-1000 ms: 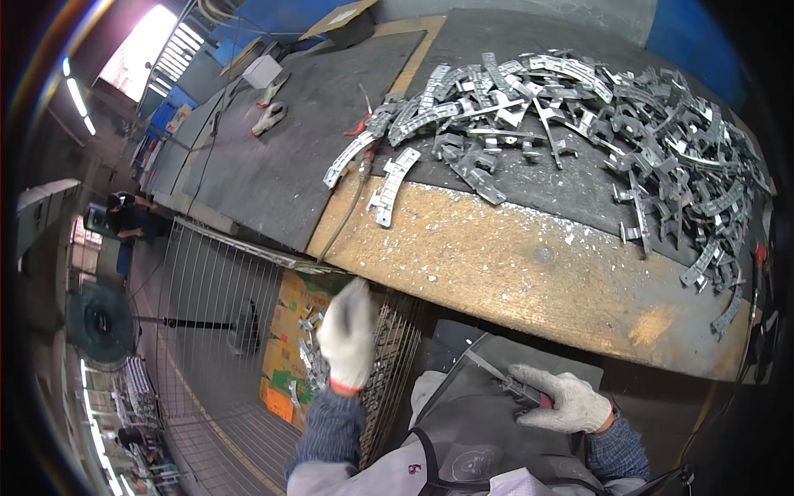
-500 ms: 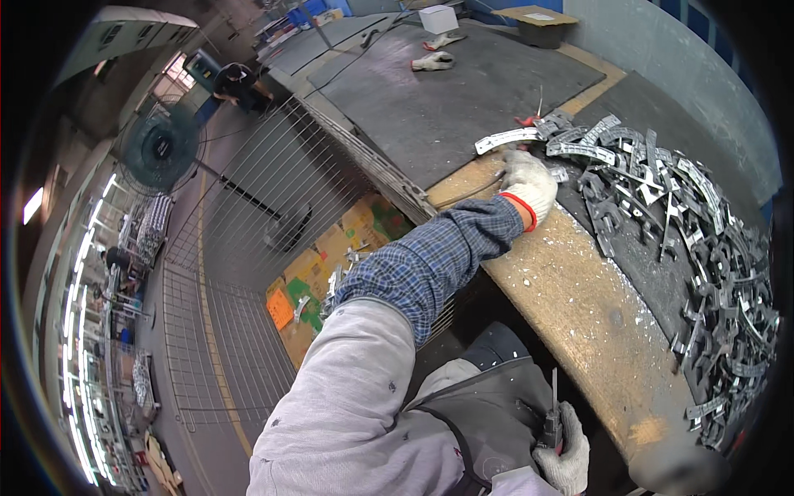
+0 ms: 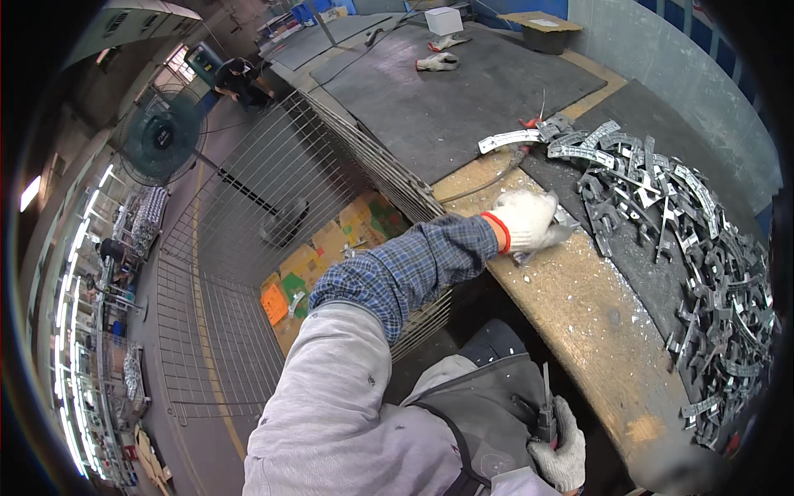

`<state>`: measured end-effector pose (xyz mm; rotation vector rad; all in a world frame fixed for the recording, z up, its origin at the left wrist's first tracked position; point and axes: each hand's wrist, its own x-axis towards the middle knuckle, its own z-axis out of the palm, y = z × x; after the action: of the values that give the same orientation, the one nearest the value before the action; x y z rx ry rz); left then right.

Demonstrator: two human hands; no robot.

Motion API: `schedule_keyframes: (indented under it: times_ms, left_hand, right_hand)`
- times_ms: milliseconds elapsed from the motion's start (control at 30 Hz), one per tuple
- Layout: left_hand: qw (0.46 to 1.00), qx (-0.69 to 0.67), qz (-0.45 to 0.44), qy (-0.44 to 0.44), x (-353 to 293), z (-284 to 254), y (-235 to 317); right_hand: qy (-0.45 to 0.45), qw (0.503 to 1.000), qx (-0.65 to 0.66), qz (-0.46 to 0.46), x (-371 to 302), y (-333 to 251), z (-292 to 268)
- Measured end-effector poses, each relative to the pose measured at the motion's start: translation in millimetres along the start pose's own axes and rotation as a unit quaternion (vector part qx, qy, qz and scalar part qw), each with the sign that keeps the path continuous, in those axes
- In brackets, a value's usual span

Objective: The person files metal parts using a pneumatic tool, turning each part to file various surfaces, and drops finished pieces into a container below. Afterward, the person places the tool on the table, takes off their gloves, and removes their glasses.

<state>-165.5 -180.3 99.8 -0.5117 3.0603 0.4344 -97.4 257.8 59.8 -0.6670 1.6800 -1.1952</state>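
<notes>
My left hand [image 3: 525,220], in a white knit glove with a red cuff, reaches over the near edge of the wooden bench top. Its fingers are closed on a small grey metal part [image 3: 565,223], partly hidden by the glove. Low in view, by my dark apron, my gloved right hand [image 3: 562,450] grips a dark-handled tool [image 3: 546,422] with a thin upright metal shaft; its exact kind is unclear. Beyond the left hand lies a curved, perforated metal strip [image 3: 506,141], near a thin hose [image 3: 495,182] and a red-handled tool [image 3: 529,123].
A large heap of grey metal parts [image 3: 653,182] covers the bench's right side on dark matting [image 3: 463,91]. Two loose gloves [image 3: 438,62], a white box [image 3: 443,19] and a lidded bin [image 3: 542,37] stand farther back. Left are a wire cage [image 3: 198,331], a fan [image 3: 161,136] and a person [image 3: 240,81].
My left hand has drawn back toward me from beside the curved strip and now has a grey metal part in it, uncovering the hose. The right hand stays low, still gripping its tool.
</notes>
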Motion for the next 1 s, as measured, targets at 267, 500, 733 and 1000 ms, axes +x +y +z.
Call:
schedule_keyframes:
  times_ms: [267,500,733,1000]
  left_hand:
    - [0.990,0.096,-0.065,0.075,-16,32,17]
    - [0.974,0.226,-0.014,0.012,-21,25,22]
    - [0.797,-0.580,-0.043,-0.163,-109,12,55]
    - [0.555,-0.768,-0.162,-0.277,-185,79,107]
  right_hand:
    - [0.094,0.974,-0.182,-0.097,0,-11,-2]
    - [0.111,0.972,-0.199,-0.056,-6,-22,-9]
    - [0.238,0.956,-0.167,-0.033,-13,-27,-19]
    - [0.259,0.941,-0.218,0.005,-24,-24,-24]
